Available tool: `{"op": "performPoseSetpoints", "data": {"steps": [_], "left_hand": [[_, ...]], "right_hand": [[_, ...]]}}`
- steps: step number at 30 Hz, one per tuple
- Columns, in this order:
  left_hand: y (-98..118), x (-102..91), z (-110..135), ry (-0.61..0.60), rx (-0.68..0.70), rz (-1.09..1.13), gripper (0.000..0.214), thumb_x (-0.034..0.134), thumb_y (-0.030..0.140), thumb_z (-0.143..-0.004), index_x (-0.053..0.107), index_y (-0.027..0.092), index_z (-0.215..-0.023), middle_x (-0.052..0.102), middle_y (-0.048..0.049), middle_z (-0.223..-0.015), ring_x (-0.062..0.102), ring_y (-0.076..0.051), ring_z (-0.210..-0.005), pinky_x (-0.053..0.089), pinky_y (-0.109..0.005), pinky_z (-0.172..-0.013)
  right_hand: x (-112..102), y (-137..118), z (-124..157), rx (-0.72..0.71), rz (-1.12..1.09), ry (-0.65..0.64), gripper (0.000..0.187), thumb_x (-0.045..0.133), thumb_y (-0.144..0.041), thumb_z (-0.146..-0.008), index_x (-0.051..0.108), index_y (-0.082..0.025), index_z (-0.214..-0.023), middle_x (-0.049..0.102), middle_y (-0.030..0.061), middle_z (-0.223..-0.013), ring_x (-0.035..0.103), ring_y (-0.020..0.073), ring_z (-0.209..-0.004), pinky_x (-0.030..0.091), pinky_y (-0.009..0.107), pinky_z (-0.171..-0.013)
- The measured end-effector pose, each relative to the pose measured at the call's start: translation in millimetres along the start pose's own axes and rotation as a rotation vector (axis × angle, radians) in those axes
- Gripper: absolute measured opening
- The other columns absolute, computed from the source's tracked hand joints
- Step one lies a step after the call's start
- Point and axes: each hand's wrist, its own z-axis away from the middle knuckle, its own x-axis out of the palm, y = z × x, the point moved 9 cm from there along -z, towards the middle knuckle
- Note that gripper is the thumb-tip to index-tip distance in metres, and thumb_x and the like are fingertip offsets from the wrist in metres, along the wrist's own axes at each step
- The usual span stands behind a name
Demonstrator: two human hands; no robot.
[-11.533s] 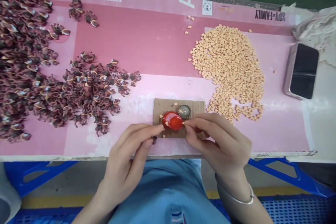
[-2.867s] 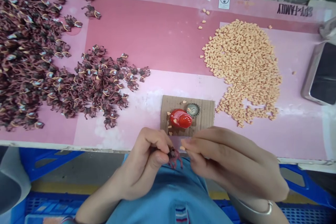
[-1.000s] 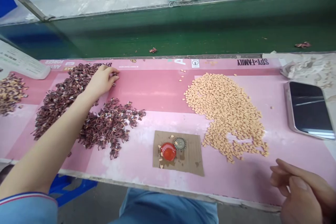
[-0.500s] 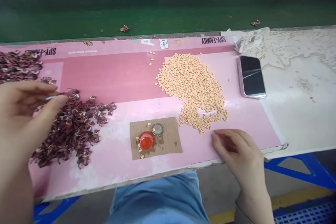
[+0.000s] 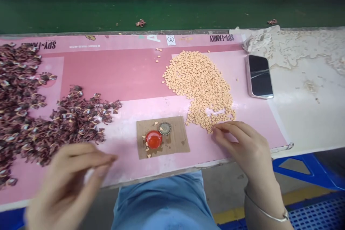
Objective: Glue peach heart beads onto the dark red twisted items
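Observation:
My left hand [image 5: 74, 183], blurred, is held in a pinch in front of a heap of small dark purple-brown pieces [image 5: 78, 118] with pale and tan bits on them. Something whitish shows inside its curled fingers, too smeared to name. At the near edge of a pile of tiny tan pieces [image 5: 196, 75], my right hand [image 5: 242, 143] has thumb and forefinger pressed together; what lies between the tips is hidden. Between the hands, a cardboard piece [image 5: 176, 140] bears a small red dish [image 5: 153, 139], a metal bottle cap [image 5: 164, 128] and a few tan pieces.
A phone [image 5: 260, 77] lies right of the tan pile, with crumpled white paper [image 5: 258, 39] behind it. More dark pieces [image 5: 16, 79] cover the left of the pink-sheeted table [image 5: 115, 75]. Two dark bits lie on the green surface [image 5: 199, 14] beyond.
My left hand has come down and right, from over the dark heap to the table's front edge. My right hand has shifted slightly left, its fingertips now at the tan pile's edge.

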Motion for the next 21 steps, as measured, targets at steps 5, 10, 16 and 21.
{"op": "performPoseSetpoints", "data": {"steps": [5, 10, 16, 21], "left_hand": [[46.3, 88.3, 10.3, -0.294, 0.068, 0.438, 0.012, 0.072, 0.027, -0.097, 0.082, 0.033, -0.092, 0.080, -0.0052, -0.095, 0.077, -0.023, -0.087, 0.066, -0.031, -0.075], [32.8, 109.8, 21.5, -0.395, -0.165, 0.713, 0.021, 0.078, 0.041, -0.097, 0.082, 0.024, -0.087, 0.079, -0.0072, -0.092, 0.075, -0.019, -0.085, 0.062, -0.024, -0.076], [19.0, 120.2, 28.0, -0.446, -0.344, 0.854, 0.042, 0.087, 0.055, -0.086, 0.074, 0.017, -0.073, 0.071, -0.0090, -0.086, 0.066, -0.020, -0.079, 0.057, -0.028, -0.072], [23.3, 127.1, 30.8, -0.547, -0.351, 0.961, 0.046, 0.088, 0.051, -0.086, 0.063, 0.015, -0.070, 0.061, -0.0047, -0.079, 0.056, -0.014, -0.070, 0.049, -0.023, -0.065]], "right_hand": [[-5.6, -83.0, -14.1, -0.208, -0.523, -0.048, 0.015, 0.065, -0.005, -0.095, 0.069, -0.020, -0.093, 0.074, 0.0001, -0.078, 0.071, 0.0121, -0.070, 0.062, 0.022, -0.069], [-2.3, -120.3, -14.0, -0.299, -0.631, -0.060, 0.016, 0.059, -0.013, -0.107, 0.074, -0.014, -0.101, 0.078, 0.0025, -0.084, 0.074, 0.0123, -0.084, 0.063, 0.023, -0.077], [2.0, -122.2, -13.4, -0.307, -0.632, -0.090, 0.023, 0.055, -0.007, -0.108, 0.076, -0.015, -0.105, 0.080, 0.0015, -0.090, 0.075, 0.0111, -0.087, 0.062, 0.021, -0.079], [4.9, -125.1, -8.7, -0.246, -0.719, -0.136, 0.025, 0.052, -0.008, -0.110, 0.075, -0.016, -0.109, 0.081, -0.0003, -0.093, 0.075, 0.0075, -0.089, 0.062, 0.017, -0.084]]}}
